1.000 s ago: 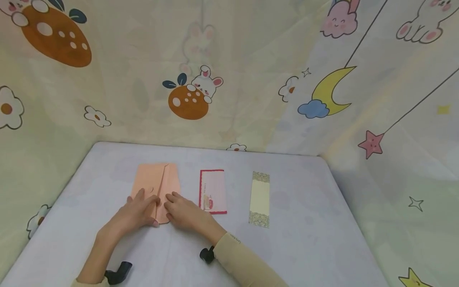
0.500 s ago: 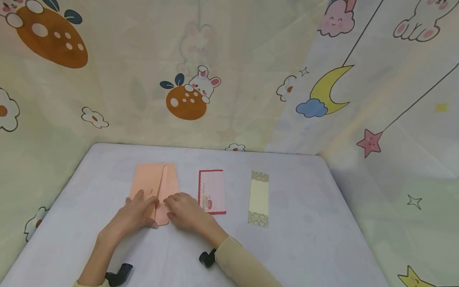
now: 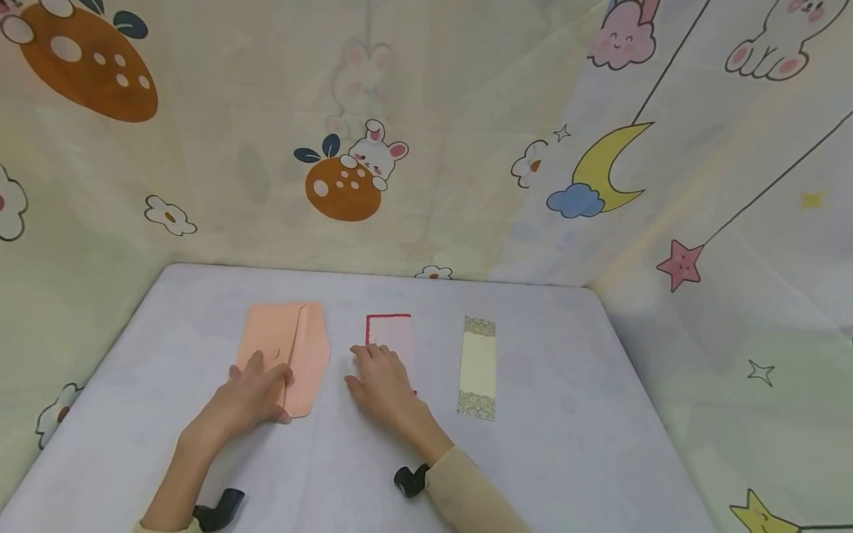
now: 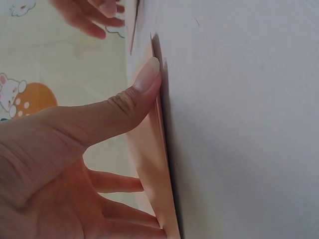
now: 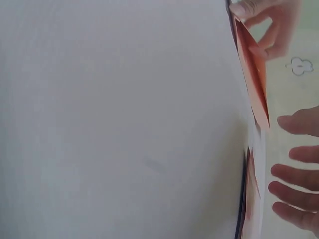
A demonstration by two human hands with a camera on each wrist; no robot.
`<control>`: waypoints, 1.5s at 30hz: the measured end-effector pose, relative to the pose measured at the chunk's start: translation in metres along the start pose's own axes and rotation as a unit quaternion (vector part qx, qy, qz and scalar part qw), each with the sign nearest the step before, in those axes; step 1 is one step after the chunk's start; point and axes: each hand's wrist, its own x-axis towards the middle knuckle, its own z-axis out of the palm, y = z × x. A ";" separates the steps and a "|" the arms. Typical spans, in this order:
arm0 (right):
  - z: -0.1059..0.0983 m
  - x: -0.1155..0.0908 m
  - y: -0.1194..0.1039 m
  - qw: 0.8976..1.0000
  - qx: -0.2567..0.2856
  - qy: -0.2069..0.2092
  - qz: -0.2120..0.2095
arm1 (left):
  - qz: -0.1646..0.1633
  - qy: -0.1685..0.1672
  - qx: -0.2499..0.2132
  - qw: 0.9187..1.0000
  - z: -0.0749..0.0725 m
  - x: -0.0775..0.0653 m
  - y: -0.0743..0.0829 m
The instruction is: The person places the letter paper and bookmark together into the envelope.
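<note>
A peach paper envelope (image 3: 311,348) lies at the left of the table, its flap to the right and partly raised. My left hand (image 3: 248,392) rests on its body with fingers spread, the thumb (image 4: 124,107) pressing along the near edge. Between the envelope and a cream strip stands a pink card (image 3: 393,331) with a red border. My right hand (image 3: 386,385) is over this card, fingers extended and holding nothing; it covers the card's lower left part. In the right wrist view the fingertips (image 5: 286,172) are apart from the card.
To the right lies the cream paper strip (image 3: 478,363) with glittery, lace-like ends. A white cloth covers the table (image 3: 566,444), and a patterned curtain (image 3: 460,163) hangs behind and at both sides. Black wrist mounts (image 3: 409,481) sit on both wrists.
My right hand has left the envelope's flap and moved right, over the pink card. The flap now lies more fully in sight. The left hand stays on the envelope.
</note>
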 end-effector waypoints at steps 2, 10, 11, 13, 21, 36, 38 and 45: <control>-0.002 -0.002 0.005 0.999 0.003 0.006 0.034 | 0.001 0.000 -0.003 1.000 0.000 0.000 0.000; -0.007 -0.008 0.021 0.988 0.029 0.032 0.150 | 0.005 0.000 -0.008 1.000 0.001 0.000 -0.002; -0.008 -0.009 0.023 0.986 0.028 0.035 0.160 | 0.002 -0.003 -0.009 1.000 0.000 0.000 -0.001; -0.009 -0.008 0.026 0.983 0.026 0.035 0.179 | -0.001 -0.005 -0.009 1.000 -0.001 0.000 -0.002; -0.009 -0.005 0.037 0.973 0.027 0.001 0.229 | 0.004 0.000 -0.010 1.000 -0.003 -0.002 -0.004; -0.007 0.002 0.049 0.956 0.126 -0.014 0.266 | 0.009 0.003 -0.010 1.000 -0.002 0.001 -0.005; -0.007 0.000 0.051 0.952 0.151 -0.014 0.265 | 0.010 0.004 -0.010 1.000 -0.003 0.001 -0.004; -0.005 -0.005 0.059 0.948 0.199 0.005 0.247 | 0.008 0.000 -0.010 1.000 -0.003 -0.001 -0.004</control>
